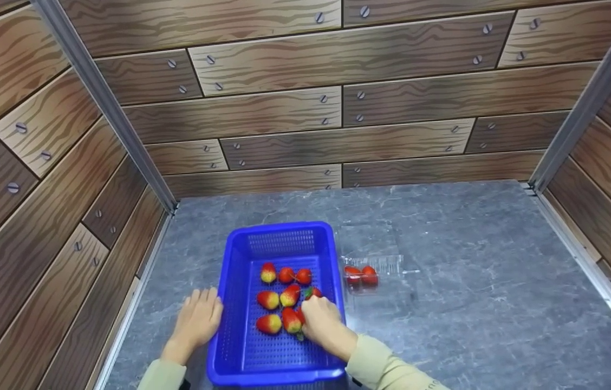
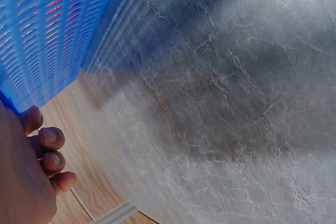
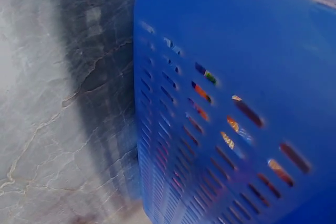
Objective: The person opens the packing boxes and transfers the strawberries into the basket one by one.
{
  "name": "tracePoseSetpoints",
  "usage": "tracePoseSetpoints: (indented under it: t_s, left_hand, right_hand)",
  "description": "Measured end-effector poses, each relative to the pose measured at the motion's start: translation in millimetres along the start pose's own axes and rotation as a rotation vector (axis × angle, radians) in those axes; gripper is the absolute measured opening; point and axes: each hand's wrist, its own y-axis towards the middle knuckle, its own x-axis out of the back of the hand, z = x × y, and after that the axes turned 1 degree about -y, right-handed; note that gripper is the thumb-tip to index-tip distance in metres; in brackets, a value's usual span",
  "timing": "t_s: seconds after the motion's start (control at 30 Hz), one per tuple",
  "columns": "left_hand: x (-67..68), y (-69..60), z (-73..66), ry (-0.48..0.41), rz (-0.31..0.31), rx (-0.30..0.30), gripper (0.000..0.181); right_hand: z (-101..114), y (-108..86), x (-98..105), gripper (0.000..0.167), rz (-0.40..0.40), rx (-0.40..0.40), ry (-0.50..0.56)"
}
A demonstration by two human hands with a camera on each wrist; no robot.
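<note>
A blue basket (image 1: 278, 377) with slotted walls holds several red-and-yellow fruits (image 1: 268, 324) in rough rows, along with two small round red fruits (image 1: 286, 275). Inside its right half, my right hand (image 1: 326, 325) has curled fingers around a red fruit (image 1: 301, 313), mostly hidden beneath them. Just above that hand lies a fruit with a green leaf (image 1: 313, 292). My left hand (image 1: 198, 317) rests against the basket's left side, fingers loosely extended; its fingertips show beside the slotted wall (image 2: 52, 40) in the left wrist view. In the right wrist view, the basket wall (image 3: 220, 40) hides the right hand.
Right of the basket, a clear plastic box (image 1: 389, 265) stands with its transparent lid (image 1: 365, 238) folded back; two red fruits (image 1: 361, 275) are in it. Wood-patterned panels (image 1: 284, 108) enclose the grey marbled tabletop (image 1: 479, 281) at the back and sides.
</note>
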Motion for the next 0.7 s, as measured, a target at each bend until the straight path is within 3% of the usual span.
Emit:
tracePoseSetpoints:
  t_s: [0.2, 0.37, 0.7]
  left_hand:
    - [-0.7, 0.0, 0.9, 0.003, -0.006, 0.0, 0.023]
    - [-1.0, 1.3, 1.1, 0.002, -0.017, -0.007, 0.017]
    - [-1.4, 0.6, 0.9, -0.004, -0.03, -0.014, 0.012]
  right_hand:
    - [2.0, 0.1, -4.5, 0.014, 0.046, -0.021, -0.027]
    - [3.4, -1.9, -10.1, 0.017, 0.062, -0.022, -0.053]
    - [4.4, -7.1, -19.7, 0.015, 0.005, 0.011, -0.036]
